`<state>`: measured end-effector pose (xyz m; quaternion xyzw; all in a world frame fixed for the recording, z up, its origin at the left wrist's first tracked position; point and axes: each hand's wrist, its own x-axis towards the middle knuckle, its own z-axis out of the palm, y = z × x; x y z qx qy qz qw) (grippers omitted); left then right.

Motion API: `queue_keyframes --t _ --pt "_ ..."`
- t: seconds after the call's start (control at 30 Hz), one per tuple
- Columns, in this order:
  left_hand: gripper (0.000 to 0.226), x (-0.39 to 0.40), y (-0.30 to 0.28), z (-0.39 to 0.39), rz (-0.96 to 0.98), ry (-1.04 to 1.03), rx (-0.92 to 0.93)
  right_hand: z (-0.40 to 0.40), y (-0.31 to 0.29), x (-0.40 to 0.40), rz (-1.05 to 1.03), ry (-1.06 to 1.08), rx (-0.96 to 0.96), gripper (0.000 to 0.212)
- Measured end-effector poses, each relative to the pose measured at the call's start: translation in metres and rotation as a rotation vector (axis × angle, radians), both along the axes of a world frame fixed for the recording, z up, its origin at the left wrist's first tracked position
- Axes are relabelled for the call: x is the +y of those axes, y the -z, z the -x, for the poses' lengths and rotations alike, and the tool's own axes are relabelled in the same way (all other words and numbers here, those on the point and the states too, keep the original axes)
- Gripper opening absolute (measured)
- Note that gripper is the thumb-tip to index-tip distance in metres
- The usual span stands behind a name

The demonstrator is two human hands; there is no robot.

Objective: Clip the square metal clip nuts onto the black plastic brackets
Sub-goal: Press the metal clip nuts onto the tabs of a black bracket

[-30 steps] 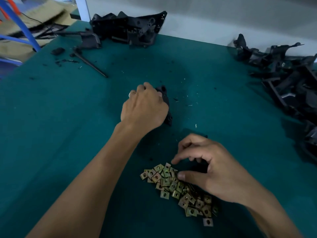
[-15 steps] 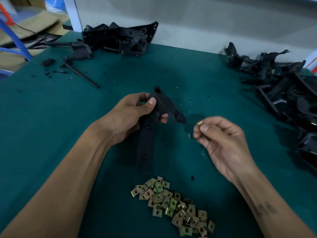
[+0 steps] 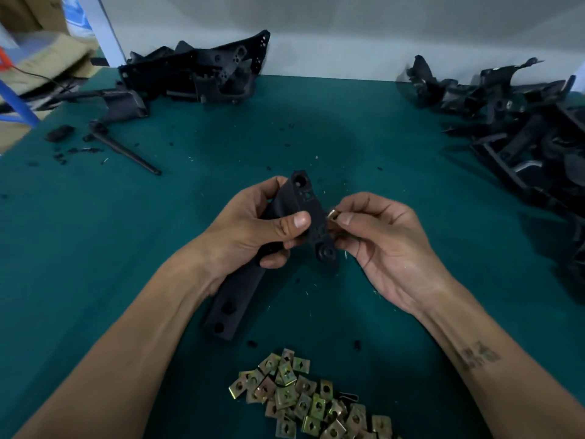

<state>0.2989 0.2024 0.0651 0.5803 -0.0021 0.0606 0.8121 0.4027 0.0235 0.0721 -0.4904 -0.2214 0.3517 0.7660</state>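
Long black bracket point(image 3: 285, 236) held tilted above tabletop, holed arm pointing down-left; one brass-coloured clip nut point(image 3: 332, 213) at its right edge; loose nut pile point(image 3: 310, 403) near front.

Place: a small assembly workshop or factory bench.
Work surface: a table point(image 3: 95, 236) covered in teal felt-like cloth, speckled with black plastic crumbs and pale shavings.
Stock, upper right: a heap of black plastic brackets point(image 3: 519, 122).
Stock, upper centre-left: a second pile of moulded black parts point(image 3: 202, 71) against a plain pale wall point(image 3: 348, 33).
Hardware, bottom centre: a loose pile of brass-coloured square clip nuts point(image 3: 304, 400).
Surroundings, upper left: cardboard boxes point(image 3: 34, 52) and a blue frame point(image 3: 19, 103).
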Motion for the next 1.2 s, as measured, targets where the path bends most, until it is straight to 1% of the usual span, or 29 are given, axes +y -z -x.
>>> queue_keyframes --t 0.07,0.17,0.23,0.3,0.4,0.47,0.6,0.77,0.93,1.1,1.2 --pt "0.047 0.000 0.000 -0.001 -0.003 0.001 0.016 -0.002 0.001 -0.001 -0.015 -0.005 -0.001 0.016" --pt "0.038 -0.001 -0.001 0.000 -0.028 -0.001 0.034 -0.004 0.002 -0.002 -0.016 -0.016 -0.007 0.028" --pt "0.035 -0.002 -0.002 0.000 -0.036 -0.004 0.044 -0.003 0.001 -0.002 -0.014 -0.006 0.007 0.025" --pt "0.036 -0.004 -0.003 0.000 -0.035 -0.010 0.048 -0.002 -0.001 -0.001 -0.017 0.008 0.032 0.018" --pt "0.037 -0.005 -0.004 0.001 -0.046 -0.028 0.051 0.000 -0.004 0.000 -0.021 0.026 0.064 0.014" --pt "0.037 -0.005 -0.003 0.000 -0.050 -0.047 0.041 0.000 -0.004 0.000 -0.033 0.034 0.074 0.015" --pt "0.035 -0.005 -0.002 0.000 -0.048 -0.075 0.023 0.003 -0.007 0.000 -0.012 0.041 0.059 0.025" --pt "0.042 -0.006 -0.002 -0.001 -0.075 -0.113 0.015 0.009 -0.007 0.002 0.034 0.136 0.062 0.017" --pt "0.044 -0.007 -0.003 -0.003 -0.053 -0.152 0.006 0.013 -0.008 0.000 0.060 0.149 0.126 0.023" --pt "0.043 -0.008 -0.003 -0.004 -0.066 -0.163 0.008 0.017 -0.010 0.001 0.081 0.171 0.095 0.009" --pt "0.039 -0.008 -0.003 -0.004 -0.066 -0.168 0.007 0.018 -0.011 0.002 0.108 0.194 0.098 0.009"
